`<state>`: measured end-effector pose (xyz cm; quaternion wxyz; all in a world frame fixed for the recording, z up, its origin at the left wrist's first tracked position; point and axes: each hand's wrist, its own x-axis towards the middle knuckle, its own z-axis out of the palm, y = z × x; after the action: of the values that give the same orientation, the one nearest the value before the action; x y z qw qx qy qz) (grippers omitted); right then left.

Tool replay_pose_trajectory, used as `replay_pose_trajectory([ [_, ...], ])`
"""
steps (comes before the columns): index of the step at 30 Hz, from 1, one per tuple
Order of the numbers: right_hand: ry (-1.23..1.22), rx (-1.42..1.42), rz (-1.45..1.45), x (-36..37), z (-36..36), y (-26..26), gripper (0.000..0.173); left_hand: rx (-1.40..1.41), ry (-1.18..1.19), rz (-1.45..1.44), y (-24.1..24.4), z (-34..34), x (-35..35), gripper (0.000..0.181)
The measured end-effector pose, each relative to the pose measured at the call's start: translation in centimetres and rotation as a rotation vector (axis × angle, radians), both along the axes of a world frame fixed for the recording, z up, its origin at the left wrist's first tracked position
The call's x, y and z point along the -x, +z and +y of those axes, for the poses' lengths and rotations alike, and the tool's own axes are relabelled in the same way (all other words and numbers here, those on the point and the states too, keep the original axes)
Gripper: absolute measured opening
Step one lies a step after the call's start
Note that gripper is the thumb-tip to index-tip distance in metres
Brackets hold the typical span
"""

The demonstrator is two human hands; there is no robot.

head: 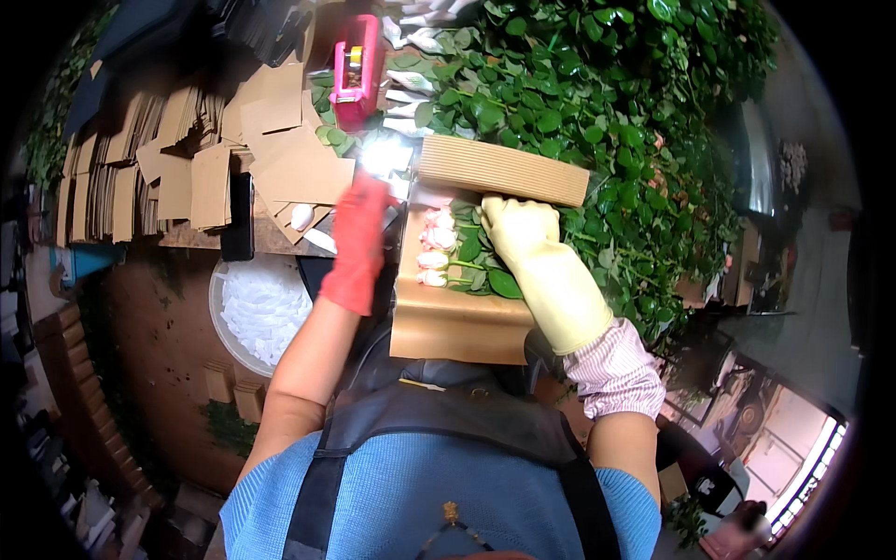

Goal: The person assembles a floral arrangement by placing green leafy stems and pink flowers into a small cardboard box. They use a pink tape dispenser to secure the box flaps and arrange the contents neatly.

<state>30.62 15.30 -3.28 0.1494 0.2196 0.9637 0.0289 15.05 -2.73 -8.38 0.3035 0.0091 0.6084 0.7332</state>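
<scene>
My left hand (360, 241), in a red rubber glove, is motion-blurred beside a brightly lit white patch at the work surface's middle; its fingers and anything in them cannot be made out. My right hand (519, 222), in a pale yellow rubber glove, has its fingers curled against the lower edge of a corrugated cardboard piece (504, 170); whether it grips the board or stems is hidden. Left of it, several pale pink roses (437, 234) with leafy stems lie in a row on brown wrapping paper (462, 329), which hangs over the table edge towards me.
A pink tape dispenser (358, 70) stands at the back, near white-netted flower heads (409, 80). Cardboard sheets (301, 164) and stacks (126, 189) cover the left. Green foliage (609, 105) heaps up at right. A tub of white pieces (262, 315) sits below the table's left edge.
</scene>
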Motion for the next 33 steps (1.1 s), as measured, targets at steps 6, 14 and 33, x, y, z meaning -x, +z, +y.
replay_pose_trajectory([
  [6, -0.038, 0.078, 0.042, -0.6, 0.1, 0.8, 0.032, 0.331, -0.044, 0.220, 1.3, -4.4, 1.7, 0.050],
  [14, -0.193, 0.387, 0.049, -2.6, -0.7, 9.5, 0.046, 0.447, -0.352, 0.339, 2.5, -0.4, -2.8, 0.067],
  [33, -0.881, 1.581, 0.470, -22.8, -6.1, 11.4, 0.035, 0.211, -1.104, 1.129, 14.6, -12.5, -5.7, 0.037],
])
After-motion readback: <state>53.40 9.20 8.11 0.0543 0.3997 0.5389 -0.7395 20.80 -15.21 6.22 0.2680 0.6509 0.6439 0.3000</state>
